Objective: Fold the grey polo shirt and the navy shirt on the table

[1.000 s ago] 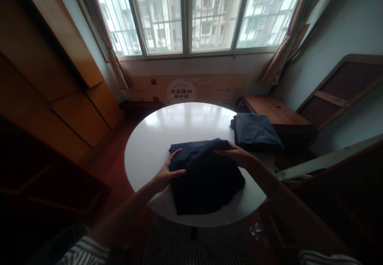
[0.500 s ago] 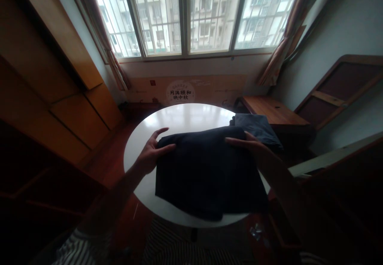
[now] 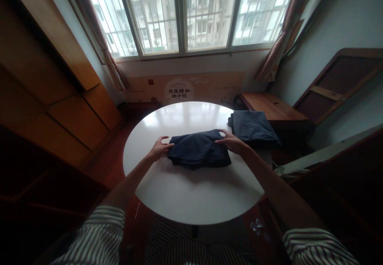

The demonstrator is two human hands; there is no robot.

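Observation:
A folded dark navy garment [image 3: 199, 149] lies low over the middle of a white oval table [image 3: 194, 199]; whether its underside fully rests there I cannot tell. At its left end my left hand [image 3: 158, 148] pinches the edge, thumb on top and index finger raised. My right hand [image 3: 235, 142] grips the far right corner between thumb and fingers. Beside that hand, at the table's right edge, sits another folded dark grey-blue garment [image 3: 254, 127]. The cut of both garments is hidden by the folds.
A low wooden table [image 3: 272, 107] stands behind on the right, near a leaning framed panel [image 3: 332, 91]. Wooden cabinets [image 3: 80, 117] line the left side. Beyond the oval table, a printed board [image 3: 206, 87] sits beneath the barred window [image 3: 206, 13].
Both hands have lowered the navy garment away from me onto or close to the tabletop. It hung larger and nearer before; now it looks flatter, and more table shows in front.

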